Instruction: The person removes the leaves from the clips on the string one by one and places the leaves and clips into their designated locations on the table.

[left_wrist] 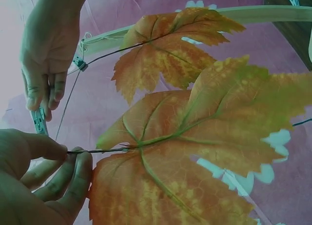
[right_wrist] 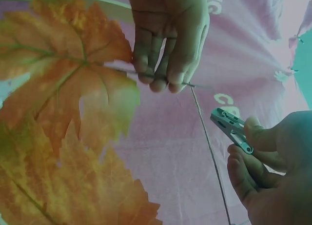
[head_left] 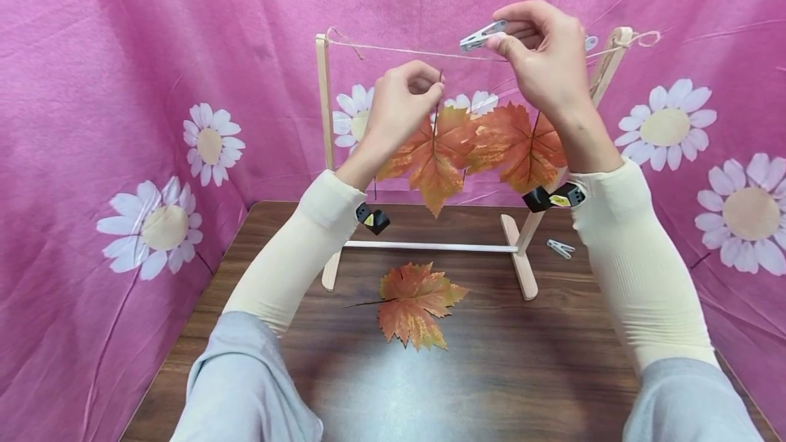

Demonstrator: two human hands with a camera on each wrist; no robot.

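My left hand (head_left: 402, 101) pinches the dark stem of an orange maple leaf (head_left: 434, 159), which hangs below the fingers. In the right wrist view, the stem's tip crosses the twine (right_wrist: 208, 134). Up and to the right, my right hand (head_left: 551, 60) holds a pale clothespin (head_left: 482, 37) between thumb and fingers, its nose pointing left near the twine. A second maple leaf (head_left: 522, 145) hangs beside the first, its stem held on the line by another clothespin (left_wrist: 80, 64). The two leaves overlap in the head view.
The twine runs between two wooden posts (head_left: 323, 101) of a stand with a white lower bar (head_left: 430, 246). A third maple leaf (head_left: 420, 305) lies on the brown table (head_left: 516, 374). One loose clothespin (head_left: 560, 248) lies by the right foot. Behind hangs a pink flowered cloth (head_left: 264, 33).
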